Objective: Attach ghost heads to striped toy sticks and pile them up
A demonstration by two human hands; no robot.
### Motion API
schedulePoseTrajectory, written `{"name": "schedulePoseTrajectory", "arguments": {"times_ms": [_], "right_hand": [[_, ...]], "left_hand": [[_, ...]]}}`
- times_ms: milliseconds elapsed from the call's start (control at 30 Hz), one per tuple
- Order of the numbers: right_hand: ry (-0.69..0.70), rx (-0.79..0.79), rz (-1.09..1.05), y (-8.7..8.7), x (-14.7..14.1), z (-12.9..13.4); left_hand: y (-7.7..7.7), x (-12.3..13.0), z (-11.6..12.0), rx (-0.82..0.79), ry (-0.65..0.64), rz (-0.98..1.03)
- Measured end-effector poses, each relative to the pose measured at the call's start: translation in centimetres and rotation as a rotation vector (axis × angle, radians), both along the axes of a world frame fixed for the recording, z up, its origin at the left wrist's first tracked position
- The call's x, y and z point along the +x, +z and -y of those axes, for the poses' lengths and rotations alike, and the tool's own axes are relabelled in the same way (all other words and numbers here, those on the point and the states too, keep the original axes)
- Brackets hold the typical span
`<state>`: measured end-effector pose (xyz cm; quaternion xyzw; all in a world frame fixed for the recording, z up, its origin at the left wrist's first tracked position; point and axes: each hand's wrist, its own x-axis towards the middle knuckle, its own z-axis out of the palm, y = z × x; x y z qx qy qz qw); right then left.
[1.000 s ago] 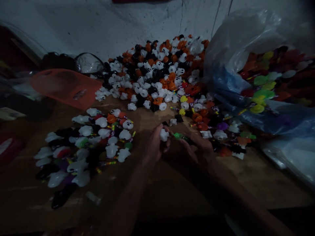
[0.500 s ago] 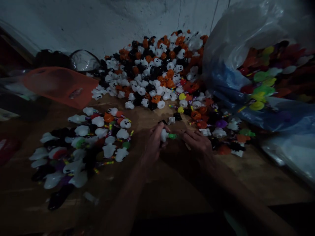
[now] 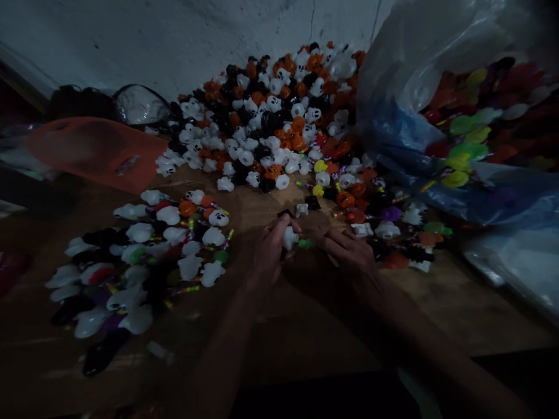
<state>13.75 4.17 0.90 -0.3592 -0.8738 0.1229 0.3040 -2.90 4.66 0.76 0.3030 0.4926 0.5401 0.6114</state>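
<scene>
A small white plastic topper [image 3: 289, 238] is pinched in my left hand [image 3: 269, 249], its hollow side turned right. Against that side sits a green cap [image 3: 304, 243]; whether the two are joined or only touching, I cannot tell. My right hand [image 3: 350, 249] is closed just right of the green cap, its fingers curled round the dim end of the same piece. Just beyond my hands lie a loose white piece [image 3: 301, 209] and a black piece [image 3: 312, 202]. On the left rests a group of ghost-topped candy tubes [image 3: 190, 266].
A heap of white, orange and black toppers [image 3: 262, 116] rises against the wall [image 3: 174, 41]. Colourful capped tubes [image 3: 358, 215] lie at right, beside a large clear bag [image 3: 393, 99] holding more. An orange bag [image 3: 96, 151] and a dark-rimmed clear pouch [image 3: 142, 105] are at left.
The view has shifted slightly, so the piles sit a little further left. Both hands keep nearly the same pose, with the white topper and green cap still between them.
</scene>
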Motion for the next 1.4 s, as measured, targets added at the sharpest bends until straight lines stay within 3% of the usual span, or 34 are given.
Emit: {"name": "schedulePoseTrajectory", "arguments": {"times_ms": [167, 300, 633, 867, 967, 1233, 1400], "right_hand": [[0.050, -0.258, -0.238, 0.8, -0.2, 0.3], [0.012, -0.329, -0.250, 0.5, 0.1, 0.0], [-0.029, -0.257, -0.236, 0.3, -0.6, 0.6], [-0.025, -0.103, 0.006, -0.8, 0.0, 1.0], [-0.013, -0.043, 0.016, -1.1, 0.4, 0.7], [0.019, 0.054, 0.032, -1.2, 0.7, 0.5], [0.040, -0.019, 0.148, -0.1, 0.9, 1.0]], "left_hand": [[0.2, -0.6, 0.0, 0.004, -0.071, 0.043], [0.2, -0.5, 0.0, 0.010, -0.106, -0.021], [0.1, 0.0, 0.1, 0.007, -0.141, -0.107], [0.3, 0.1, 0.1, 0.031, -0.074, -0.174], [0.5, 0.3, 0.1, 0.061, -0.051, -0.249], [0.5, 0.7, 0.3, -0.035, -0.085, -0.117], [0.8, 1.1, 0.4, -0.009, -0.021, -0.228]]}}
